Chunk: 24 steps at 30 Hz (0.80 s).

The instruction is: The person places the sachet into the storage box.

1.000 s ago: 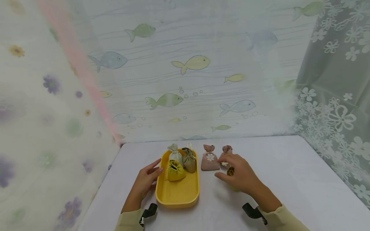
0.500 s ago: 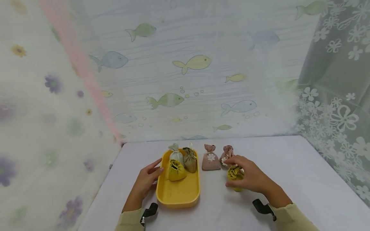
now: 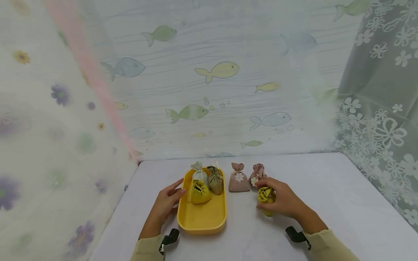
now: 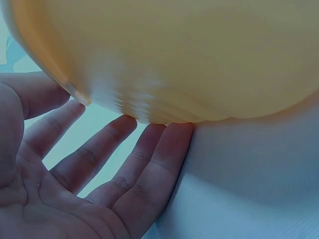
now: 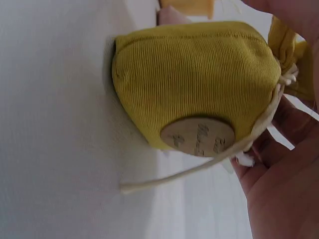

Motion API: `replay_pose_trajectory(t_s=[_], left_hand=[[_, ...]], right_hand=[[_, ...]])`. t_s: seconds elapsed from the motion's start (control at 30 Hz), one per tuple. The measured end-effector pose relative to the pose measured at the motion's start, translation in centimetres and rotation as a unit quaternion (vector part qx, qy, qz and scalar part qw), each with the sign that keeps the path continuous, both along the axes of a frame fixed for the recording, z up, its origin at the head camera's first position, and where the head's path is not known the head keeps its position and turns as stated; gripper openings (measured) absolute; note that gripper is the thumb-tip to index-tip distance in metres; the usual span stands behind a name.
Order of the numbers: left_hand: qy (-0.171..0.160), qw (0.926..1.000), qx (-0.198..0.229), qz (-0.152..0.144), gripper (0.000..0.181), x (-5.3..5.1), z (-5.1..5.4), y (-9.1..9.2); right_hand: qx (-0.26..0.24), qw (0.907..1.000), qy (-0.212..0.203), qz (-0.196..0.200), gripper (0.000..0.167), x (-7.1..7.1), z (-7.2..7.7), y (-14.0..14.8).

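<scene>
Right hand (image 3: 282, 200): thumb and fingers curled round the neck of a yellow bag (image 3: 266, 195), its base at or just above the table (image 3: 243, 232), cord (image 5: 199, 167) trailing. Close behind, a pink bag (image 3: 258, 173), partly hidden by the fingers; another pink bag (image 3: 239, 184) just left of it. Left hand (image 3: 164, 203): fingers spread, tips against the tray (image 3: 202, 221). In its far half: white bag (image 3: 200, 176), olive bag (image 3: 215, 182), second yellow bag (image 3: 200, 195) nearer. Tray's raised side stands between those three and the held bag.
</scene>
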<state>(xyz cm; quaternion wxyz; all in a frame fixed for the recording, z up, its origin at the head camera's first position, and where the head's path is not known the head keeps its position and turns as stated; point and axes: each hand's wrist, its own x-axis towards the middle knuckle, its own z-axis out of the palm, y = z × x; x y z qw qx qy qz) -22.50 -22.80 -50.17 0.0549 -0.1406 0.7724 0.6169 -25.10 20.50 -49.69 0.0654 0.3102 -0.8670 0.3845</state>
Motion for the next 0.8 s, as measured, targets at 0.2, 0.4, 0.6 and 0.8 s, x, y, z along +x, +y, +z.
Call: replay_pose_trajectory(t_s=[0.2,0.4,0.6,0.8], left_hand=[[-0.001,1.0,0.0,0.002,0.058,-0.3,-0.2,-0.1],[-0.001,1.0,0.008,-0.001,0.059,-0.3,-0.3,-0.2],[0.0,1.0,0.006,0.0,0.06,-0.3,-0.2,-0.1],[-0.003,1.0,0.003,0.007,0.059,-0.3,-0.2,0.0]], right_hand=[[-0.032,0.9994,0.0,-0.011,0.062,-0.4,0.0,0.7],[-0.032,0.9988,0.026,-0.028,0.058,-0.3,0.3,1.4],[-0.039,0.9987,0.007,-0.032,0.056,-0.6,0.3,1.9],[-0.047,0.9975,-0.021,-0.048,0.054,-0.7,0.1,2.4]])
